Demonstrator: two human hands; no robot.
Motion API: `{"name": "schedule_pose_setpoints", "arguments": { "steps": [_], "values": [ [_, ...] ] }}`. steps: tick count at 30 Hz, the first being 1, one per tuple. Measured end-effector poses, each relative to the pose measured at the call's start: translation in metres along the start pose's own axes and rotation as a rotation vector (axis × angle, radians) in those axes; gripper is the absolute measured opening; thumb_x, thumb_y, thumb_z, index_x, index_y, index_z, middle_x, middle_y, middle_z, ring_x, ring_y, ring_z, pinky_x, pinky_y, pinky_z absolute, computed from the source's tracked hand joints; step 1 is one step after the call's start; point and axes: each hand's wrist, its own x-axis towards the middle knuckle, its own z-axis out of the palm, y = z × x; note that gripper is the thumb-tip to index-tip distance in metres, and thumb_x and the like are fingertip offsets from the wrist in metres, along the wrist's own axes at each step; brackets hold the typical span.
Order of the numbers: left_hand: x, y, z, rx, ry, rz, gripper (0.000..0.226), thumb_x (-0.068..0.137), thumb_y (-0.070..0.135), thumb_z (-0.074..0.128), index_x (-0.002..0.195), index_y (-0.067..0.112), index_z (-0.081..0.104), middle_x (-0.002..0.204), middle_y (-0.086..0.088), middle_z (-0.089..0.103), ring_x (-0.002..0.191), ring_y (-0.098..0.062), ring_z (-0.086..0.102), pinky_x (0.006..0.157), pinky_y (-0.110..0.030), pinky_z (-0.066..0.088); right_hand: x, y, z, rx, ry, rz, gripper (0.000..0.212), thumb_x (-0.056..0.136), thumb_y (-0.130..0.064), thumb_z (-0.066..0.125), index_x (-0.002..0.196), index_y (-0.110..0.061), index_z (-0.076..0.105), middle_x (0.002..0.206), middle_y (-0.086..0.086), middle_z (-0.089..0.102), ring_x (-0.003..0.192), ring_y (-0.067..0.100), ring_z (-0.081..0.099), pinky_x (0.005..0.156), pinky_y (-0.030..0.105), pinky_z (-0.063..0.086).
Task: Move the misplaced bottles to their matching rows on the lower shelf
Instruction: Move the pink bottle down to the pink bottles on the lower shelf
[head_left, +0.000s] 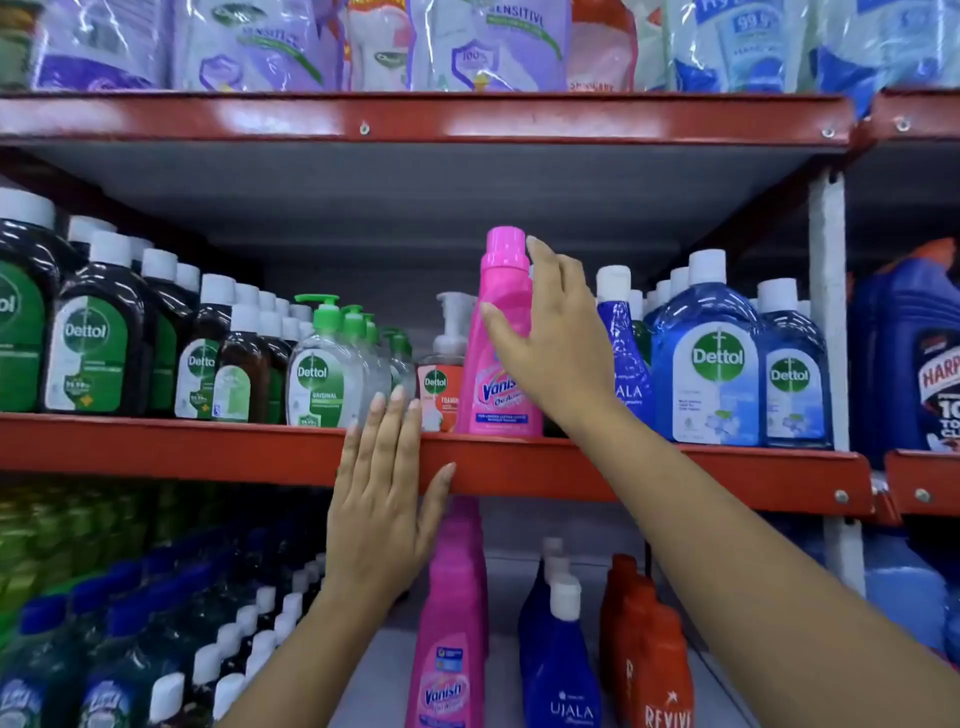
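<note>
Pink Vanish bottle (494, 374) upright on middle shelf (156, 441), right hand (550, 343) curled round its shoulder, thumb across front, left hand (382, 499) flat, fingers together, on shelf edge at 7 o'clock, pink Vanish row (451, 623) at 6 o'clock below.

The red-edged middle shelf (675, 465) carries a pink Vanish bottle (501, 358) upright at its front edge. Just left of it stands a Dettol foaming pump bottle (441, 387), then clear Dettol pump bottles (322, 376) and brown Dettol bottles (98, 338). Right of it stand a blue Ujala bottle (626, 358) and blue Dettol bottles (711, 364). Below it, the lower shelf (387, 670) holds a pink Vanish row (447, 649), a blue Ujala row (558, 660) and a red Revive row (654, 660).
</note>
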Motion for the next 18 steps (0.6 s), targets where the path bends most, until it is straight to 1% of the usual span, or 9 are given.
{"name": "schedule_pose_setpoints", "arguments": {
  "steps": [3,5,7,10,13,16,18],
  "values": [
    [-0.002,-0.008,0.001,-0.026,0.015,-0.021,0.064,0.101,0.043,0.034,0.146,-0.002,0.035,0.155,-0.016,0.030,0.146,-0.028,0.024,0.121,-0.043,0.019,0.018,0.001,0.006,0.014,-0.101,0.083,0.074,0.090,-0.045,0.059,0.150,-0.021,0.022,0.134,0.013,0.044,0.111,0.035,0.056,0.082,0.040,0.047],
    [-0.007,-0.011,0.005,-0.027,0.010,-0.019,0.064,0.103,0.045,0.030,0.146,-0.001,0.035,0.155,-0.015,0.030,0.146,-0.027,0.025,0.121,-0.041,0.019,0.027,0.002,0.008,0.050,-0.192,0.163,0.079,0.089,-0.048,0.059,0.151,-0.026,0.017,0.134,0.014,0.047,0.113,0.035,0.056,0.084,0.039,0.046],
    [-0.008,-0.014,0.007,-0.017,0.002,-0.024,0.064,0.104,0.047,0.025,0.146,-0.001,0.035,0.155,-0.015,0.032,0.146,-0.027,0.025,0.121,-0.041,0.018,0.031,0.004,0.010,0.057,-0.232,0.201,0.081,0.087,-0.050,0.059,0.151,-0.030,0.013,0.134,0.013,0.051,0.114,0.034,0.057,0.080,0.036,0.043],
    [-0.011,-0.016,0.010,0.018,0.001,-0.042,0.065,0.104,0.048,0.021,0.145,-0.001,0.037,0.154,-0.015,0.034,0.146,-0.027,0.025,0.121,-0.041,0.017,0.034,0.005,0.009,0.033,-0.235,0.208,0.084,0.088,-0.050,0.059,0.152,-0.034,0.009,0.133,0.012,0.052,0.114,0.032,0.057,0.076,0.033,0.040],
    [-0.011,-0.015,0.010,0.013,-0.008,-0.049,0.066,0.104,0.049,0.020,0.145,0.001,0.037,0.153,-0.015,0.035,0.146,-0.027,0.025,0.121,-0.040,0.015,0.034,0.001,0.003,0.018,-0.220,0.197,0.085,0.087,-0.049,0.059,0.152,-0.038,0.005,0.129,0.014,0.052,0.110,0.033,0.058,0.077,0.034,0.041],
    [-0.011,-0.015,0.011,0.022,-0.003,-0.045,0.065,0.104,0.049,0.020,0.145,0.000,0.037,0.152,-0.016,0.036,0.145,-0.028,0.026,0.121,-0.040,0.015,0.031,-0.003,-0.008,0.035,-0.173,0.174,0.083,0.085,-0.048,0.063,0.151,-0.038,0.013,0.122,0.011,0.054,0.102,0.031,0.059,0.077,0.035,0.045],
    [-0.011,-0.015,0.010,0.034,-0.005,-0.042,0.065,0.104,0.048,0.020,0.145,-0.001,0.037,0.153,-0.017,0.036,0.145,-0.029,0.025,0.121,-0.041,0.014,0.025,-0.007,-0.015,0.071,-0.104,0.160,0.080,0.081,-0.047,0.068,0.147,-0.036,0.023,0.117,0.007,0.056,0.094,0.026,0.056,0.074,0.033,0.042]
  ]
}}
